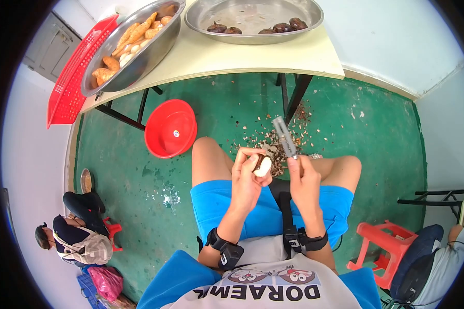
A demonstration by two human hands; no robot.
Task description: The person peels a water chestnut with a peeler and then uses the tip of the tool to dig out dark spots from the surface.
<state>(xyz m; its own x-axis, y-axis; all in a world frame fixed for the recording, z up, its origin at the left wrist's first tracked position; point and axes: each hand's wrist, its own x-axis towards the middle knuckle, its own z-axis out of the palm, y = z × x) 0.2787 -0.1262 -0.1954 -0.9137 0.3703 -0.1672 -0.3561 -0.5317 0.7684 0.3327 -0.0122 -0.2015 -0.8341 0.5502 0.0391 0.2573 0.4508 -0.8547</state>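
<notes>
My left hand [246, 180] is closed around a partly peeled water chestnut [263, 167], with white flesh facing up and dark brown skin left along one side. My right hand [305, 181] grips a peeler [284, 137] by its handle, its grey metal head pointing up and away from me. The peeler is beside the water chestnut, apart from it. Below both hands, a heap of brown and pale peelings [275, 149] lies scattered on the green floor.
Ahead, a pale table [242, 57] holds a metal tray [252, 37] with several dark water chestnuts and a metal basin [154, 56] of orange roots and white pieces. A red basin [160, 131] stands on the floor. Red stool [384, 244] at right; people sit at both sides.
</notes>
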